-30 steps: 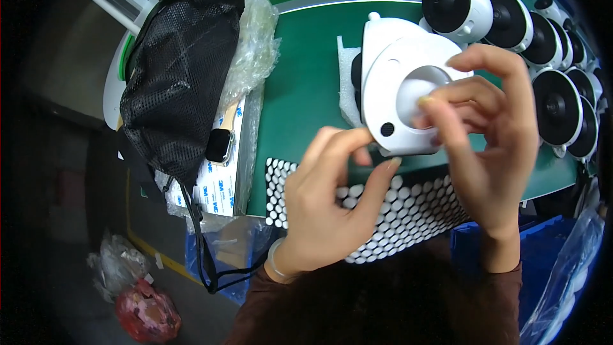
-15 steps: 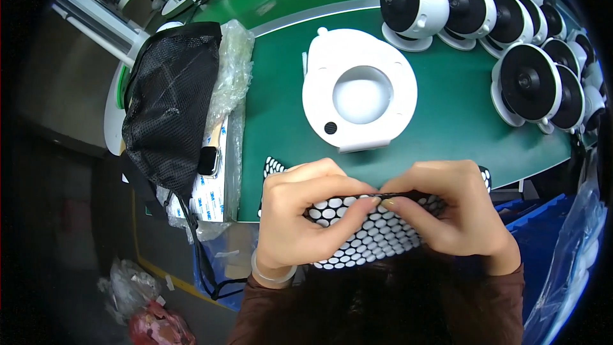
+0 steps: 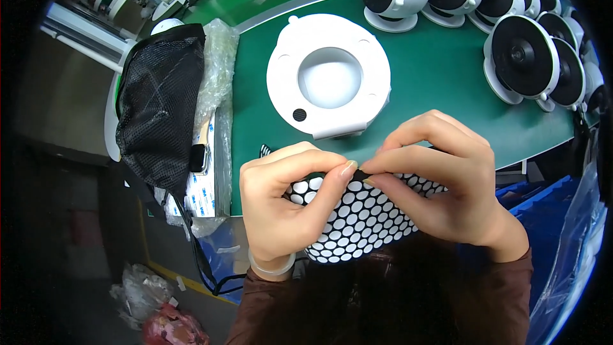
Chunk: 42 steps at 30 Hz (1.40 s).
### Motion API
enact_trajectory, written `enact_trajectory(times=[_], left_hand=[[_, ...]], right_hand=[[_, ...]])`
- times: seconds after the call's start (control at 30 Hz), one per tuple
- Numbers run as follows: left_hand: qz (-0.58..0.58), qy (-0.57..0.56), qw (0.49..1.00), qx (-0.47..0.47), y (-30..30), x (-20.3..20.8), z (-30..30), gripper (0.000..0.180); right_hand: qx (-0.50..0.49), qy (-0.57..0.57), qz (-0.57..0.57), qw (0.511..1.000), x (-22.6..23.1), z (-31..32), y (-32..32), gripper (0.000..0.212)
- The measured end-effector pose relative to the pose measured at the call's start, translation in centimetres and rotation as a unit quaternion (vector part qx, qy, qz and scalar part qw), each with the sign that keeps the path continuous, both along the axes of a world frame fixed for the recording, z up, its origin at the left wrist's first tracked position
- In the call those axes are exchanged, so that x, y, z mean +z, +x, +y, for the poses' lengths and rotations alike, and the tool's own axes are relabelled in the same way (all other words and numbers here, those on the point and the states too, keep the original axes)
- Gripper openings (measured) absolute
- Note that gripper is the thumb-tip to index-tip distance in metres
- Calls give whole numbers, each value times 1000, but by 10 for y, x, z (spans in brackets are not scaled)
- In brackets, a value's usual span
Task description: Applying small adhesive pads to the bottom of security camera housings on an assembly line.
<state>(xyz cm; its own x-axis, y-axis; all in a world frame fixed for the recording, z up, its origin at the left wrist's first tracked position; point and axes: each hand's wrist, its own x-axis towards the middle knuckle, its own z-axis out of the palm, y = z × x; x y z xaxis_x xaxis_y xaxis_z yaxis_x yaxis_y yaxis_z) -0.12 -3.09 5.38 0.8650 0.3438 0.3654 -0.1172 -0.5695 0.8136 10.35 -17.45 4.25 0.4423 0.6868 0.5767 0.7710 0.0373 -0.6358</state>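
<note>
A flexible black sheet with rows of white round dots (image 3: 364, 220) hangs at the near edge of the green table, below my hands. My left hand (image 3: 281, 201) pinches its upper edge between thumb and index finger. Close beside it, my right hand (image 3: 447, 185) has thumb and index finger pinched at the same edge, the fingertips of both hands nearly meeting. Anything small between the right fingertips is too fine to make out. Just beyond my hands lies a white rounded housing (image 3: 287, 89) with a large round opening and a small black mesh spot.
Several white ball-shaped devices with black round fronts (image 3: 525, 56) stand on bases at the right. To the left are a black mesh bag (image 3: 159, 108), clear plastic wrap (image 3: 217, 70) and a smartwatch (image 3: 198, 158). Blue bins (image 3: 536, 211) sit below the table's right edge.
The view has shifted, so the table things appear further left and higher. My right fingers have lifted and opened out a little, and the dotted sheet now shows flatter beneath my hands.
</note>
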Motion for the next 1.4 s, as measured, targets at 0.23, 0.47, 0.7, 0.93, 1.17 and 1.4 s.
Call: enact_trajectory(times=[0.23, 0.47, 0.7, 0.93, 1.17, 1.4], left_hand=[[-24, 42, 999, 12, 1, -3, -1, 6], [-15, 24, 999, 32, 0, -1, -1, 5], [-13, 6, 999, 36, -1, 2, 1, 3], [-8, 37, 999, 29, -2, 7, 2, 4], [-37, 183, 972, 145, -12, -17, 6, 6], [-56, 62, 991, 104, 0, -24, 5, 6]], right_hand=[[23, -54, -7, 998, 10, 1, 5, 17], [40, -129, -76, 988, 21, 8, 5, 17], [46, -99, -44, 993, 21, 12, 6, 17], [55, -136, -32, 989, 30, 12, 8, 17], [-95, 43, 39, 994, 8, 5, 13, 5], [-115, 17, 151, 982, 4, 22, 11, 6]])
